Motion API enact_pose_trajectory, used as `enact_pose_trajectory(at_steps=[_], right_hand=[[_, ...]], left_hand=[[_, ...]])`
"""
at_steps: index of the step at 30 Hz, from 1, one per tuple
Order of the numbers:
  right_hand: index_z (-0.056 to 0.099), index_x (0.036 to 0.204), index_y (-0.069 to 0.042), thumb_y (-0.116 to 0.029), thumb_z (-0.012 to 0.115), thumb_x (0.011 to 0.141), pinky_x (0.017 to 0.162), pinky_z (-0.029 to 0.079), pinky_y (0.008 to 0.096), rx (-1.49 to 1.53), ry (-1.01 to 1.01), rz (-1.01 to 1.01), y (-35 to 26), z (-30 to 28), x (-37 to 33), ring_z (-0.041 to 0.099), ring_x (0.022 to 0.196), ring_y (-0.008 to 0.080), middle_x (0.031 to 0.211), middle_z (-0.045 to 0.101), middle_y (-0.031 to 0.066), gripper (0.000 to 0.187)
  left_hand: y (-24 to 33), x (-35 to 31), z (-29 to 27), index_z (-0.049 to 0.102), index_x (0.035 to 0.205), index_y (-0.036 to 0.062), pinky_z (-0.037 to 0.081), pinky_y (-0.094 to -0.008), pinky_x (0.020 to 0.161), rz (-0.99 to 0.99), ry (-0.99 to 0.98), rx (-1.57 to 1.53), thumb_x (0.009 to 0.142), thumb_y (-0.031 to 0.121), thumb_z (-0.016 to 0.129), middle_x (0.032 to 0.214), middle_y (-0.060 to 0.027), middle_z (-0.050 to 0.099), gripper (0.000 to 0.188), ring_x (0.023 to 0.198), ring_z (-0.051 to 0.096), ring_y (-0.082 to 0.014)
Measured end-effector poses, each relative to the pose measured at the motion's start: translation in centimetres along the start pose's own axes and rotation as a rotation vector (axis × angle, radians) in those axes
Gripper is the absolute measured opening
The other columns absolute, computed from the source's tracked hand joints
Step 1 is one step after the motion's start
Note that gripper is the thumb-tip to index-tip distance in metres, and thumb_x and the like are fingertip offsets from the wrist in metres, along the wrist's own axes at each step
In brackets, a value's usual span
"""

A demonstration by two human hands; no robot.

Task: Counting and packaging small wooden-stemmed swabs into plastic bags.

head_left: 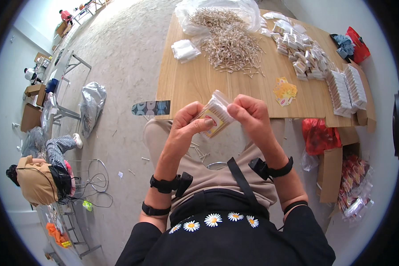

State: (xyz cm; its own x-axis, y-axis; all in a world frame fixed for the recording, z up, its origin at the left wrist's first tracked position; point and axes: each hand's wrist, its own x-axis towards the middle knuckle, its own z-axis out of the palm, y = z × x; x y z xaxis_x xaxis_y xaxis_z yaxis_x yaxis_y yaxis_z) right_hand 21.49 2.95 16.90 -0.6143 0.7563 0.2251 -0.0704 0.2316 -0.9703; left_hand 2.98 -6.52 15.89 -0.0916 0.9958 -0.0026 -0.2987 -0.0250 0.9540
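Between my two hands, just off the table's front edge, is a small clear plastic bag of cotton swabs (217,110) with a yellow printed card inside. My left hand (187,123) is closed on its lower left side, thumb across the card. At the upper right corner of the bag, my right hand (252,114) pinches the plastic. Farther back on the wooden table (186,84) lies a big heap of loose cotton swabs (232,48). Several yellow cards (284,91) are spread right of the bag, and a stack of flat clear bags (185,50) sits left of the heap.
Filled swab packs (307,53) pile up at the table's right, beside packs lined up in a carton (345,91). A red bag (320,135) and a cardboard box (330,175) stand below on the right. At left, another person (40,181) sits near cables (97,177).
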Motion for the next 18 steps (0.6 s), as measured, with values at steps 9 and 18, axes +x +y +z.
enact_pose_trajectory(at_steps=[9, 18], right_hand=[[0.070, 0.089, 0.000, -0.033, 0.063, 0.097, 0.063, 0.042, 0.0219, 0.229, -0.232, 0.147, -0.3, 0.0, 1.1, 0.051, 0.075, 0.0024, 0.079, 0.059, -0.0058, 0.034], [0.074, 0.088, 0.002, -0.031, 0.061, 0.099, 0.058, 0.043, 0.0211, 0.295, -0.195, 0.216, 2.4, 0.5, 0.4, 0.051, 0.070, 0.0016, 0.074, 0.062, -0.0057, 0.038]], left_hand=[[0.9, 0.4, 0.2, 0.062, 0.090, 0.0029, 0.042, -0.0197, 0.071, -0.049, -0.083, 0.058, 0.087, 0.011, 0.070, 0.081, 0.0035, 0.059, 0.012, 0.078, 0.053, -0.0037], [-0.8, -0.3, -0.2, 0.060, 0.088, 0.0031, 0.041, -0.0200, 0.069, -0.075, -0.089, 0.052, 0.088, 0.010, 0.069, 0.082, 0.0043, 0.056, 0.011, 0.079, 0.051, -0.0036]])
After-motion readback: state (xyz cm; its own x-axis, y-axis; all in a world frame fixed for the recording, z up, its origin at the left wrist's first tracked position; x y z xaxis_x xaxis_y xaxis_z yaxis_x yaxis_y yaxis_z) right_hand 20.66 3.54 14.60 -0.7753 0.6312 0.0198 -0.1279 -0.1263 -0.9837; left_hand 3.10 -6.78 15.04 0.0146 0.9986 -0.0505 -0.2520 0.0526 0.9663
